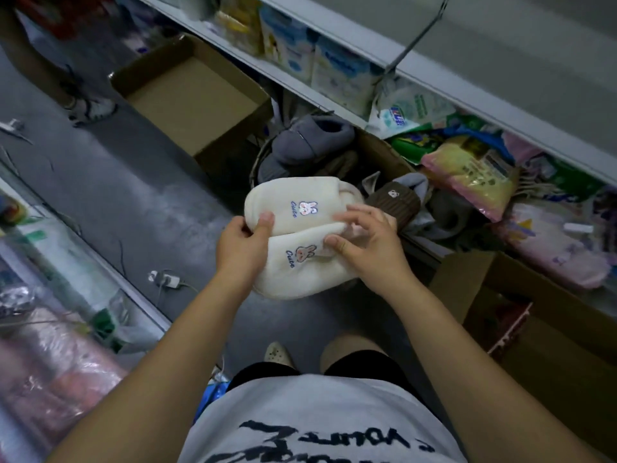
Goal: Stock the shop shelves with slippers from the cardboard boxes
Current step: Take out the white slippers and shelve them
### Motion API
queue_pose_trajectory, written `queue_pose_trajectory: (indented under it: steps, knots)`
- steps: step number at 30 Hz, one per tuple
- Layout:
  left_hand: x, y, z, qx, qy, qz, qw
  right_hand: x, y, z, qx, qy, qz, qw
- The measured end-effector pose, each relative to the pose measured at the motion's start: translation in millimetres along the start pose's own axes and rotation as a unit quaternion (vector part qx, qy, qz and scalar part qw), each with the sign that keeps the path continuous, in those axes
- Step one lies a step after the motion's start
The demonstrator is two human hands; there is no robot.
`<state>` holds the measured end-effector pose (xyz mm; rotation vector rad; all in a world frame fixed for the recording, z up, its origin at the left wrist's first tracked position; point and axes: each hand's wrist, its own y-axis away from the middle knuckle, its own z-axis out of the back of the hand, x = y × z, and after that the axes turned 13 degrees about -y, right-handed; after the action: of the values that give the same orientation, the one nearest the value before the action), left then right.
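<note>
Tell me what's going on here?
A person holds a pair of cream fleece bunny-embroidered slippers: the left hand grips the toe end, the right hand curls its fingers on the lower slipper's opening. Beyond lie grey plush slippers and a brown ribbed slipper, near an open brown cardboard box.

Both hands, left hand (245,243) and right hand (362,243), hold cream slippers (293,228).

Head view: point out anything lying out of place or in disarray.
A white plug and cable lie loose on the aisle floor. The packets below the white shelf board are heaped at angles, not lined up. The cream slippers in the left hand look fine.
</note>
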<state>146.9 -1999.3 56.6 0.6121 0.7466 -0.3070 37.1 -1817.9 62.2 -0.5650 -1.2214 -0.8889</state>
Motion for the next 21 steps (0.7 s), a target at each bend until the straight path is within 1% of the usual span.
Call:
queue_pose_trajectory:
  steps: [2, 4, 6, 9, 10, 12, 15, 18, 21]
  knots:
    - [-4.0, -13.7, 2.9, -0.066, 0.032, 0.030, 0.997, 8.1, -14.4, -11.5, -0.033, 0.010, -0.029, 0.999]
    - [-13.5, -26.3, 6.0, -0.136, 0.071, 0.051, 0.987, 16.8, -28.4, -25.4, -0.040, -0.037, -0.090, 0.994]
    - [-25.8, -37.7, 10.2, -0.201, 0.108, 0.072, 0.971, 27.1, -43.6, -42.0, -0.024, -0.098, -0.157, 0.982]
    - [-46.0, -51.7, 17.6, -0.277, 0.147, 0.081, 0.946, 38.9, -73.8, -69.6, 0.033, -0.251, -0.225, 0.941]
    - [-51.1, -55.5, 20.1, -0.292, 0.157, 0.081, 0.940, 43.1, -85.9, -79.6, 0.055, -0.276, -0.229, 0.932]
    - [-59.3, -65.0, 25.3, -0.310, 0.190, 0.083, 0.928, 51.8, -109.2, -98.5, 0.080, -0.285, -0.213, 0.931]
    - [-67.7, -80.5, 36.3, -0.341, 0.209, 0.092, 0.912, 70.5, -138.9, -118.5, 0.089, -0.315, -0.188, 0.926]
    - [-72.1, -101.2, 49.7, -0.355, 0.225, 0.091, 0.903, 87.2, -165.9, -133.6, 0.082, -0.326, -0.174, 0.925]
    - [-74.3, -120.8, 62.7, -0.339, 0.244, 0.091, 0.904, 94.7, -185.2, -152.1, 0.062, -0.328, -0.174, 0.926]
